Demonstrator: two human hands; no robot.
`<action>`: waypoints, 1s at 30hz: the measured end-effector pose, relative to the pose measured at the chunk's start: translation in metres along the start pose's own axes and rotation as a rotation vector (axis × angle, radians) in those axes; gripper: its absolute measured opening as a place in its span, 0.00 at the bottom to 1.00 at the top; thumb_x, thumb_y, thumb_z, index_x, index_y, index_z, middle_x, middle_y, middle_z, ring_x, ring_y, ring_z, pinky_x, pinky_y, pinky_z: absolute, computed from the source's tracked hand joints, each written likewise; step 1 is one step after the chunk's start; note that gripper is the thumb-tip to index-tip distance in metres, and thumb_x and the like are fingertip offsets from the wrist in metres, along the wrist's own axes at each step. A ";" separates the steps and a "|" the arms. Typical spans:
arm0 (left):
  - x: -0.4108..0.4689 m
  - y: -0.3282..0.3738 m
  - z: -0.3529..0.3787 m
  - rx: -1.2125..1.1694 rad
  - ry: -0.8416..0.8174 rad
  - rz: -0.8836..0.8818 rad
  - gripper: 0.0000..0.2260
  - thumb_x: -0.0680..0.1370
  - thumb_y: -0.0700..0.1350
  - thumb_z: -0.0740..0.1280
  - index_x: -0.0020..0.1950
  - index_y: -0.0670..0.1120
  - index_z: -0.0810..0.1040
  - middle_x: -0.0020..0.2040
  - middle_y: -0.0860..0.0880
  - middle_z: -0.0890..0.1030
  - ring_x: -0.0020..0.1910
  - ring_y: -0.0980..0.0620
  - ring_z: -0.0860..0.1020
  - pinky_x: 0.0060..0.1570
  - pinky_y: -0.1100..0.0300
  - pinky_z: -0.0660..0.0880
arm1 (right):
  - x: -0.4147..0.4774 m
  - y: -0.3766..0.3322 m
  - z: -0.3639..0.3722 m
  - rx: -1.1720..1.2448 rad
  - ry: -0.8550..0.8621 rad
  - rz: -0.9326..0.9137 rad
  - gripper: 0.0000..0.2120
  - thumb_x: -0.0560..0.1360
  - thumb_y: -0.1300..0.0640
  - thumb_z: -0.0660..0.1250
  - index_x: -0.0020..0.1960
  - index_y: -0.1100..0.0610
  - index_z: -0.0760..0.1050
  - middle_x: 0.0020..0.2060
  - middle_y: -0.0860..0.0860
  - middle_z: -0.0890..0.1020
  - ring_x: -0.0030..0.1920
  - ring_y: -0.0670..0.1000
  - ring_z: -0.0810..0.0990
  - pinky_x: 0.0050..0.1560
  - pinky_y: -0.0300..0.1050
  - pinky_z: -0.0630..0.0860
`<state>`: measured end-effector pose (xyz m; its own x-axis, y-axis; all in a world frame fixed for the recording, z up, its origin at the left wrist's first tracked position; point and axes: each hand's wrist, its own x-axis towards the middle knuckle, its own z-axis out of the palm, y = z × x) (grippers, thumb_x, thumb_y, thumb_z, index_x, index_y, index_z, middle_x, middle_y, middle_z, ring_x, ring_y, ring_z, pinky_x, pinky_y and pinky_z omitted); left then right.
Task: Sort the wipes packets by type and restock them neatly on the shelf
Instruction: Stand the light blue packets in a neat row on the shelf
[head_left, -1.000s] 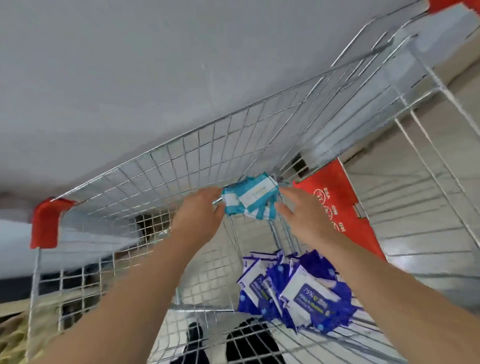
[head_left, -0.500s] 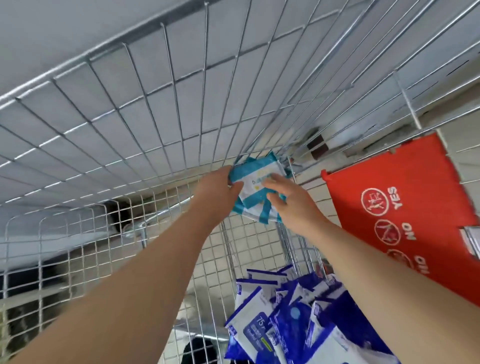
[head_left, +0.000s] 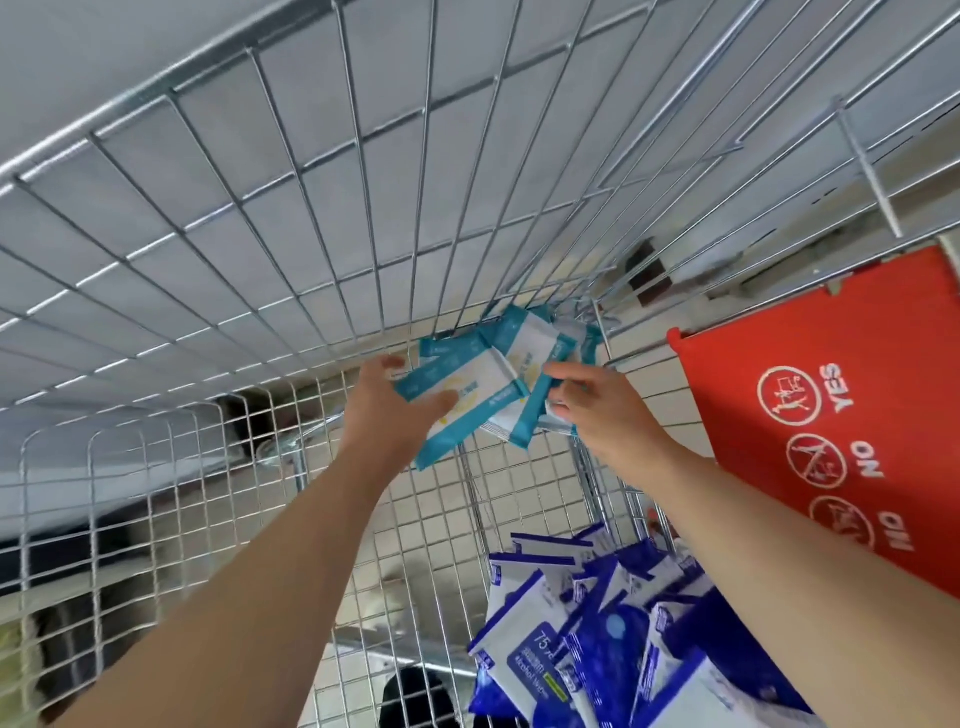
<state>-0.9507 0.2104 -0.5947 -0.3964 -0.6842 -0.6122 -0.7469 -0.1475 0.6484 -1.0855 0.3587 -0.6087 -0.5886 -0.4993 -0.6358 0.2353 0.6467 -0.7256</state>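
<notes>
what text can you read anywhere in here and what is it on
"YES": red cart flap, beside the top round sign.
"NO": same flap, twice, beside the two lower crossed-out signs.
"75": dark blue wipes packet; "alcohol" seems to follow below, rest too small.
Print on the teal wipes packets: too blurred to read.

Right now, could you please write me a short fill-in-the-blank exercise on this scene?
1. The left hand and right hand hold teal packets; the heaped packets are dark ____.
2. The panel printed YES and NO is ____.
3. One heaped packet bears the number ____.
Missing: blue; red; 75.
</notes>
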 end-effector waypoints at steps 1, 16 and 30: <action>0.001 0.001 0.000 0.008 -0.020 0.020 0.22 0.69 0.47 0.77 0.59 0.49 0.73 0.49 0.53 0.78 0.38 0.61 0.77 0.28 0.70 0.71 | 0.000 0.002 0.000 0.010 -0.015 0.009 0.15 0.81 0.65 0.55 0.62 0.59 0.75 0.57 0.60 0.79 0.56 0.59 0.81 0.58 0.67 0.72; 0.001 -0.038 -0.029 -0.087 -0.109 -0.061 0.09 0.74 0.40 0.72 0.53 0.46 0.79 0.46 0.48 0.83 0.40 0.52 0.81 0.36 0.62 0.73 | 0.019 -0.008 0.007 -0.224 0.151 -0.123 0.14 0.78 0.65 0.60 0.63 0.58 0.71 0.56 0.52 0.78 0.53 0.50 0.78 0.40 0.31 0.73; -0.002 -0.078 -0.073 0.063 0.099 -0.017 0.07 0.76 0.41 0.69 0.52 0.45 0.75 0.47 0.47 0.80 0.41 0.48 0.79 0.36 0.58 0.73 | 0.014 -0.015 0.040 0.008 0.000 0.092 0.12 0.74 0.64 0.63 0.57 0.59 0.70 0.55 0.55 0.77 0.52 0.55 0.80 0.48 0.52 0.82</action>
<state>-0.8531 0.1707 -0.6109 -0.3306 -0.7499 -0.5730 -0.7863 -0.1170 0.6067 -1.0661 0.3184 -0.6172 -0.5645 -0.4376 -0.6998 0.2948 0.6851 -0.6662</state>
